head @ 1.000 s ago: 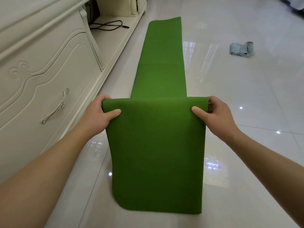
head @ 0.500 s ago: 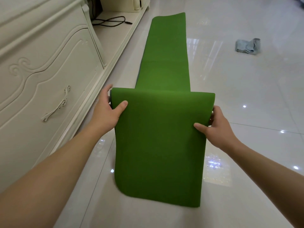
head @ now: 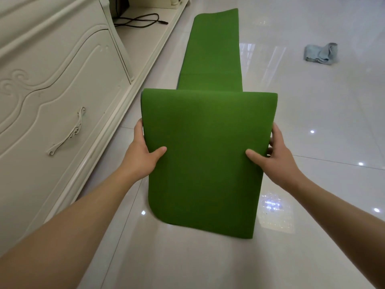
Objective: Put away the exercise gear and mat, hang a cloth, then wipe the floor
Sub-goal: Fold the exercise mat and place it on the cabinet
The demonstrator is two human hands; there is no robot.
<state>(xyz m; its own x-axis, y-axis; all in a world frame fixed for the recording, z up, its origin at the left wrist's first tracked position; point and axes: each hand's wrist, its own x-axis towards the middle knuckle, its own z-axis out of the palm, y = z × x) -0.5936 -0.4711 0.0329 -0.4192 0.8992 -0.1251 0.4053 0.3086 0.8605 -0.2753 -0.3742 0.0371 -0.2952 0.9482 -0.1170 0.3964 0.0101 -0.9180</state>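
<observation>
- I had the near end of the green exercise mat (head: 208, 153) lifted off the glossy tiled floor (head: 312, 205). It was bent over into a hump, so the loose end with its rounded corner hung down toward me, just about at the tiles.
- My left hand (head: 143, 155) pinched the left edge, thumb flat on the top face and fingers tucked behind where you can't see them. My right hand (head: 277, 157) did the same on the right edge. That makes both hands closed on the mat, not wide open and not fists.
- Why both edges at the same height? I reckon it's the only way to keep a floppy foam sheet square. Grab one side and it twists, and then the roll or fold goes crooked.
- The rest of the mat lay flat, running away from me right alongside the base of the cream cabinet (head: 52, 90). That gave me a straight line to work along.
- The thumbs sat on top so I could press the hanging flap down or curl it under, whichever came next. My guess is that was the very start of the rolling, since most of the mat wasn't gathered yet.
- The light blue cloth (head: 320, 54) sat crumpled on the tiles well off to the right, nowhere near the mat. Hanging it and wiping looked like jobs for later.
- A black cable (head: 137, 19) lay on the low cabinet ledge at the far end, near the mat's far corner but not touching it as far as I could tell.
- One thing to watch: those shiny tiles looked slippery, so the flat part could slide as I pulled.
</observation>
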